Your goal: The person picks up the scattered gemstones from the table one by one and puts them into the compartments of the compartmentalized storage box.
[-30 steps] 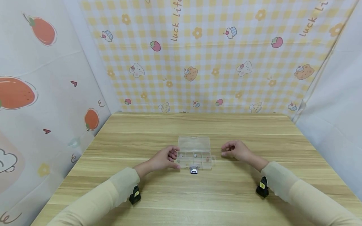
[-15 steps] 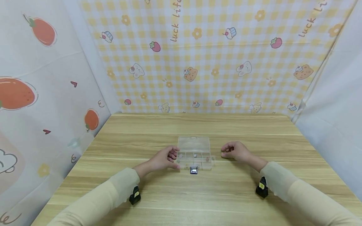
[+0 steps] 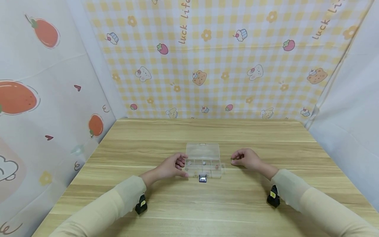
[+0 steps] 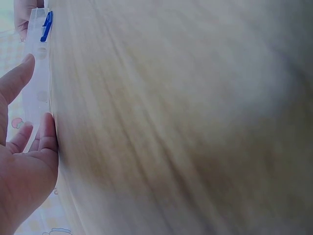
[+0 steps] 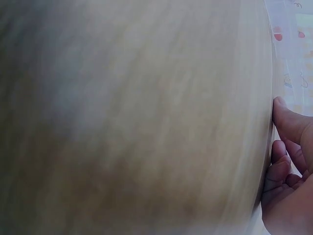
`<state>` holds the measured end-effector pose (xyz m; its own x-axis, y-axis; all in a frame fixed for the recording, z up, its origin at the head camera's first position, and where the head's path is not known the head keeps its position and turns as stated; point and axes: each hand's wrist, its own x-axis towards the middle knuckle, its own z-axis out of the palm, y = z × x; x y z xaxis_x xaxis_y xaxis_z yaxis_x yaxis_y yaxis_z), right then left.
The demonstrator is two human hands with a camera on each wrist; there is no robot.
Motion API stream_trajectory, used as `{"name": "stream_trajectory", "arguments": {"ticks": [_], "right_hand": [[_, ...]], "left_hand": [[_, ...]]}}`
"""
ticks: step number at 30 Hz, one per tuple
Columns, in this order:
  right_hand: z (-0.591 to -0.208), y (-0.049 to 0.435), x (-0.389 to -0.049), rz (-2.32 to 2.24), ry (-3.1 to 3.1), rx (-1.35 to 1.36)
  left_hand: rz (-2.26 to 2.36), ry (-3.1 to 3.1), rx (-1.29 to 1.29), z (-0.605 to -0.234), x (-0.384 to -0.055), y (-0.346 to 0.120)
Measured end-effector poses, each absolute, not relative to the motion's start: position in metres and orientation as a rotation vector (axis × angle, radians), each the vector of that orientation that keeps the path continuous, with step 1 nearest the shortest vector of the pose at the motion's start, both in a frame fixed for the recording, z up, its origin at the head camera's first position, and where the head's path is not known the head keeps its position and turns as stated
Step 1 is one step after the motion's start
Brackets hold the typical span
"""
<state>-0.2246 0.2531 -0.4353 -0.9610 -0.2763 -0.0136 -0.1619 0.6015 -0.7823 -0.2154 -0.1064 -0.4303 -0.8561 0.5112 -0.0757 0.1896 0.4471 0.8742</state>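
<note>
A clear plastic compartment box [image 3: 213,174] sits on the table, its lid [image 3: 202,151] swung back. On its front hangs a dark blue latch [image 3: 202,178], which shows bright blue in the left wrist view. Several small pieces lie in the compartments, among them a whitish one [image 3: 204,163] and a reddish one [image 3: 217,167]. My left hand [image 3: 170,168] grips the box's left end, thumb at the front corner and fingers along the side. To the right of the box, my right hand [image 3: 248,159] rests low at the tabletop, fingers bent; I cannot tell whether its fingertips pinch anything.
The wood-grain table [image 3: 195,210] reaches back to a yellow checked cloth [image 3: 204,92] hanging behind it. White fabric hangs on both sides. Each sleeve carries a small black device, one on the left [image 3: 141,205] and one on the right [image 3: 273,197].
My right hand and forearm have shifted very slightly to the left, staying low at the table. The left hand and the box have kept their places.
</note>
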Motion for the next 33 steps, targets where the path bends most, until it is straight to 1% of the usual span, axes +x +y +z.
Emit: {"name": "stream_trajectory", "arguments": {"ticks": [29, 33], "right_hand": [[-0.4352, 0.2503, -0.224, -1.26, 2.715, -0.373], [-0.4317, 0.2499, -0.2226, -1.283, 2.693, -0.375]], "left_hand": [[1.366, 2.376, 0.609, -0.4348, -0.2171, -0.1075], [1.374, 2.365, 0.612, -0.4252, -0.2116, -0.1056]]}}
